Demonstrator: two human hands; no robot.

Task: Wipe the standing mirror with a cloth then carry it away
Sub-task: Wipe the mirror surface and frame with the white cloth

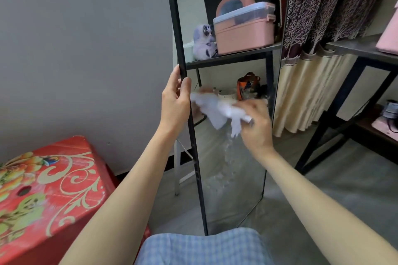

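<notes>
gripping mirror (234, 157) frame edge, left hand (175, 101); right hand (256, 125) pinching white cloth (217, 109) against glass.

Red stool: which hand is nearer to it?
Left. The left hand grips the mirror's left frame edge, on the red stool's side; the right hand wipes farther right.

A red floral stool (49, 189) stands left (patterned curtains (318, 49) hang right).
</notes>
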